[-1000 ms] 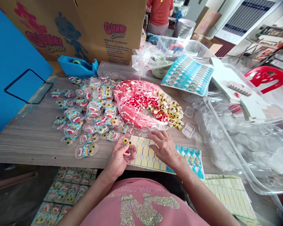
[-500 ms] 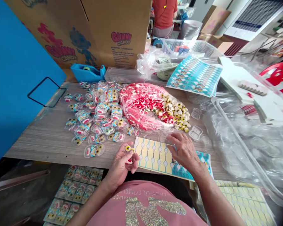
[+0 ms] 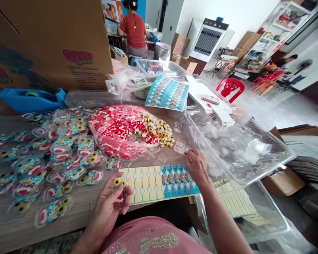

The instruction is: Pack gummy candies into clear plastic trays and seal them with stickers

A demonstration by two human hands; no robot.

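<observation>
My left hand [image 3: 110, 206] is closed around a small clear plastic case, its thumb pressing near yellow eye-shaped candies [image 3: 119, 181]. A red and white candy [image 3: 119, 198] shows lower in the same hand. My right hand [image 3: 197, 165] has its fingers bent together at the upper right of a sticker sheet [image 3: 145, 197], close to an empty clear case [image 3: 179, 146]. Whatever its fingertips hold, if anything, is hidden. The sheet has bare yellow backing on its left and blue printed labels [image 3: 176, 180] on its right.
Filled, labelled cases [image 3: 63, 148] are heaped on the left. Behind the sheet lies a bag of red and white candies [image 3: 116, 148] beside loose eye candies [image 3: 159, 128]. A clear tub [image 3: 254, 173] stands right; a tape dispenser [image 3: 31, 102] and carton [image 3: 55, 46] stand behind.
The view has swung to the right. My right hand has moved from over the sheet toward its right side, near the empty clear case. My left hand keeps its hold on the filled case.
</observation>
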